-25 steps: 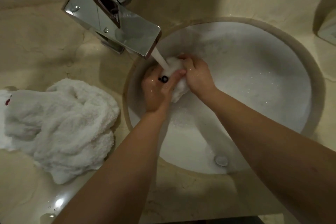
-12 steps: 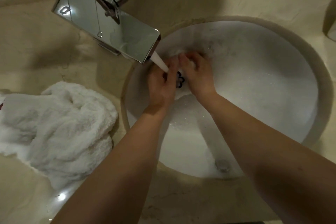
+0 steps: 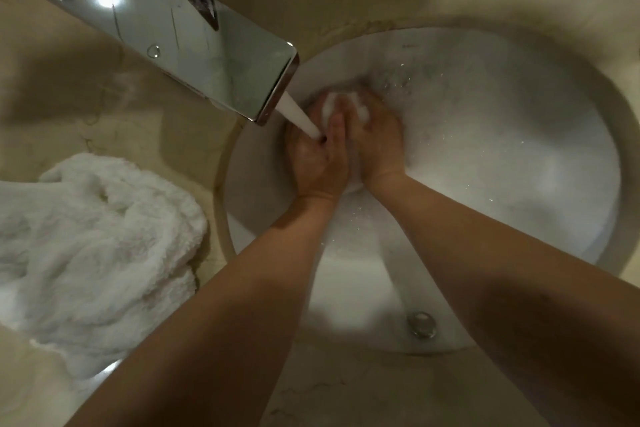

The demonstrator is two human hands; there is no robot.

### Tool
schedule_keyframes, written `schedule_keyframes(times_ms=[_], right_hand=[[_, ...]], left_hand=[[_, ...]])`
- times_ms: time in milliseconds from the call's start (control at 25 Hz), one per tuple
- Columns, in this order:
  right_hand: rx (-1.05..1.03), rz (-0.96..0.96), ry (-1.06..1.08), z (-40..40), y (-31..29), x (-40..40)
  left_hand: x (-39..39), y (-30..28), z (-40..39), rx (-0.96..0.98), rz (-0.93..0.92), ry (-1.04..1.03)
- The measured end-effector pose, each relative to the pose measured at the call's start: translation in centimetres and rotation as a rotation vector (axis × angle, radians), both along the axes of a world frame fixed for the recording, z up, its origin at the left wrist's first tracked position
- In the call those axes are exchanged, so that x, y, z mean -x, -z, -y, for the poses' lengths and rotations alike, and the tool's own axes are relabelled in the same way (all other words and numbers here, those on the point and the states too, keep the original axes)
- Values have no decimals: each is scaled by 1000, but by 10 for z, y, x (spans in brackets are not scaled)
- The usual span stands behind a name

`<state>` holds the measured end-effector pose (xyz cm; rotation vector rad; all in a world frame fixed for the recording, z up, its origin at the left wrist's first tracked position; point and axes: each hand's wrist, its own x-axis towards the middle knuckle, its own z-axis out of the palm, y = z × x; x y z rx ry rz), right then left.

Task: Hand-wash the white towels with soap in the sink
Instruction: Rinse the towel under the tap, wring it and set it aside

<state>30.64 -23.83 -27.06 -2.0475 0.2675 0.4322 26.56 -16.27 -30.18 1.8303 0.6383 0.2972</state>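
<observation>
Fingers (image 3: 337, 128) of my left hand (image 3: 317, 159) and those of my right hand (image 3: 379, 135) are clenched round one small white towel (image 3: 329, 107), squeezed into a wad between the two palms. I hold it inside the sink (image 3: 519, 184), right at the mouth of the tap (image 3: 173, 31), whose stream (image 3: 298, 114) lands on my left fingers and the cloth.

As I judge it, the wash is partway through: this piece is being rubbed or rinsed, while a bigger heap of white towels (image 3: 97, 253) lies on the counter (image 3: 86, 114) left of the basin, outside the water. I cannot say whether that heap is washed or waiting.

Inside the bowl I see a pale, speckled film, probably suds, though the blur leaves me unsure. Near the front wall sits the metal drain (image 3: 421, 324); no deep water stands around it.
</observation>
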Motion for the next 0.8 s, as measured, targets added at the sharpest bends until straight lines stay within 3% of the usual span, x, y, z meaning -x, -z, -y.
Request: schedule_keyframes(times_ms=[320, 440, 600, 720, 800], right_hand=[[-53, 136, -36, -1, 7, -16], [-88, 35, -63, 4, 4, -23], [71, 170, -173, 5, 3, -19], [119, 53, -155, 1, -5, -15], [101, 19, -120, 4, -9, -9]], left_hand=[[-13, -1, 6, -391, 53, 32], [-14, 4, 7, -531, 2, -40], [-18, -5, 7, -538, -22, 4], [-9, -11, 3, -449, -120, 15], [5, -18, 14, -405, -190, -164]])
